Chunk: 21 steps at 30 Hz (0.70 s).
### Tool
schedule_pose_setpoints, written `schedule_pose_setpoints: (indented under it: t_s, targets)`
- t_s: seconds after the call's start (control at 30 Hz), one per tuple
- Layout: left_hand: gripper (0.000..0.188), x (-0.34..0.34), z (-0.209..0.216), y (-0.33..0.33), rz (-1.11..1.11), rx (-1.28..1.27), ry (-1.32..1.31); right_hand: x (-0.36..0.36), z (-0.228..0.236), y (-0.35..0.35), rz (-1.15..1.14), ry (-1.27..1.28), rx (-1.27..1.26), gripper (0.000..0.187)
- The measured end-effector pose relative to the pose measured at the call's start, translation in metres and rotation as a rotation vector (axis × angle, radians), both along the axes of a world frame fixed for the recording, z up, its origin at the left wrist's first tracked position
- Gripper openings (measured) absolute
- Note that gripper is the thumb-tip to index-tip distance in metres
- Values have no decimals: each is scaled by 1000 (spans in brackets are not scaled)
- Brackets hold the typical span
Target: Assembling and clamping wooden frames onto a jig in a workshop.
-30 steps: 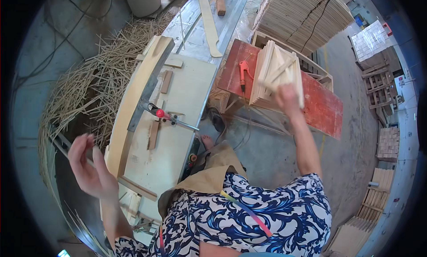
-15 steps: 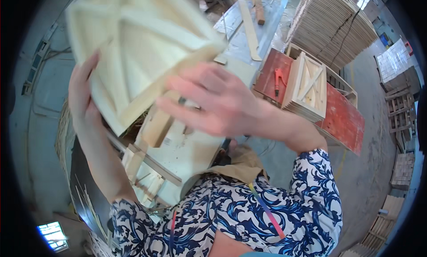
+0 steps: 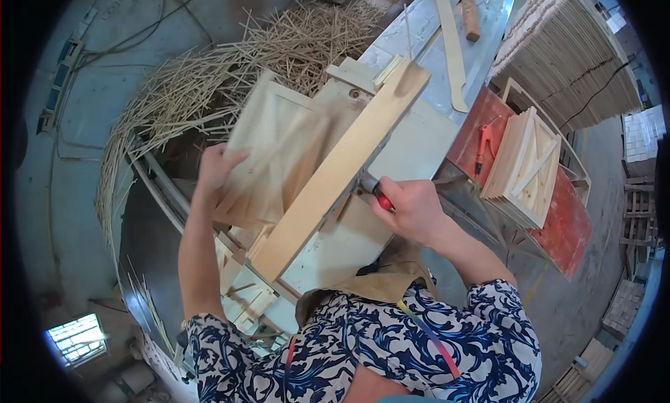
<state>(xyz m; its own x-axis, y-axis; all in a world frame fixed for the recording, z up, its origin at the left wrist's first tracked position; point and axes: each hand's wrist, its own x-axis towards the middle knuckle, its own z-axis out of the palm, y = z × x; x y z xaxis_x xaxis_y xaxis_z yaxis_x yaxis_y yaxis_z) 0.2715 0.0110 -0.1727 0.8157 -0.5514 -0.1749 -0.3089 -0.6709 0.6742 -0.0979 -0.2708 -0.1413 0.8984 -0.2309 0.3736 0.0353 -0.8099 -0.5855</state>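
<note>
My left hand grips the edge of a pale wooden panel with crossed braces, smeared by motion. The panel leans against the far-left side of a long straight wooden bar, which hides part of it. My right hand is closed round a red-handled lever with a grey metal part, on the near-right side of that bar. The lever's far end meets the bar's edge, and its mechanism is mostly hidden. Under the bar lies a pale worktable.
Thin wood offcuts are heaped beyond the panel. At right, a red board bears stacked braced panels and a red air blow gun. Tall stacked sheets stand behind. A wooden strip lies on the far tabletop.
The braced panel has come down from in front of me to behind the wooden bar, still in my left hand. My right hand has left the panel and closed on the red-handled lever.
</note>
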Motion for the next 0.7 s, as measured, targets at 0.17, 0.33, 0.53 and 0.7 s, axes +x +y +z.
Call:
schedule_pose_setpoints:
  t_s: [0.17,0.33,0.53,0.7]
  targets:
    - [57,-2,-102,-49,-77,296,-70,-14,9,-7,8,161,-43,23]
    - [59,2,-142,-99,-210,349,-59,-35,4,-20,112,252,-58,19]
    - [49,39,-164,-105,-241,260,187,-78,0,-17,130,628,-10,22]
    - [49,17,-143,-130,-223,339,92,-87,-74,-13,98,765,-52,25]
